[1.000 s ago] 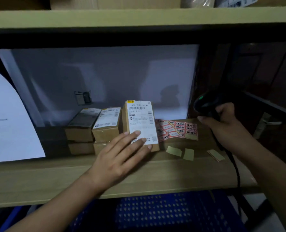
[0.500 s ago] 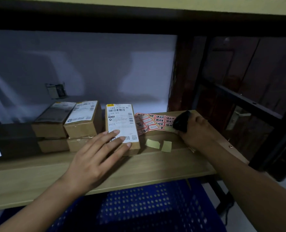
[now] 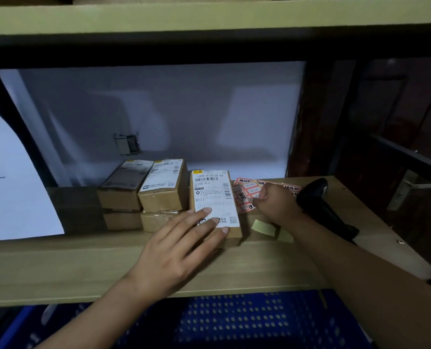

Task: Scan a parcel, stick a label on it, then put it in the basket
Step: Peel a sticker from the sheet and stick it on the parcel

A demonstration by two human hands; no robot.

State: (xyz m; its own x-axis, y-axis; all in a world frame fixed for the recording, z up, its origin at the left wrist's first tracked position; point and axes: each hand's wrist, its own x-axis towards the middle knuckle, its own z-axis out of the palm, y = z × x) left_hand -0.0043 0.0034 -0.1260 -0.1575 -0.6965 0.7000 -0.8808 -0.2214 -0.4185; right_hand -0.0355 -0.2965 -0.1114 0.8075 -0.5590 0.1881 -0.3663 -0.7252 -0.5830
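A brown cardboard parcel [image 3: 213,195] with a white shipping label on top lies on the wooden shelf [image 3: 83,268]. My left hand [image 3: 181,248] rests flat on its near end, fingers spread. Right of the parcel lies a sheet of red-and-white stickers [image 3: 247,195]. My right hand [image 3: 275,202] is on that sheet with its fingertips pinched at a sticker's edge. The black barcode scanner [image 3: 320,205] lies on the shelf just right of that hand. A blue perforated basket [image 3: 234,323] sits below the shelf's front edge.
Several more brown parcels [image 3: 144,192] are stacked left of the one I hold. Two yellow backing scraps [image 3: 264,226] lie near the parcel. A white sheet [image 3: 13,185] leans at the left. An upper shelf board [image 3: 209,18] runs overhead.
My right hand has set the scanner down on the shelf and moved left onto the sticker sheet. My left hand has stayed on the parcel.
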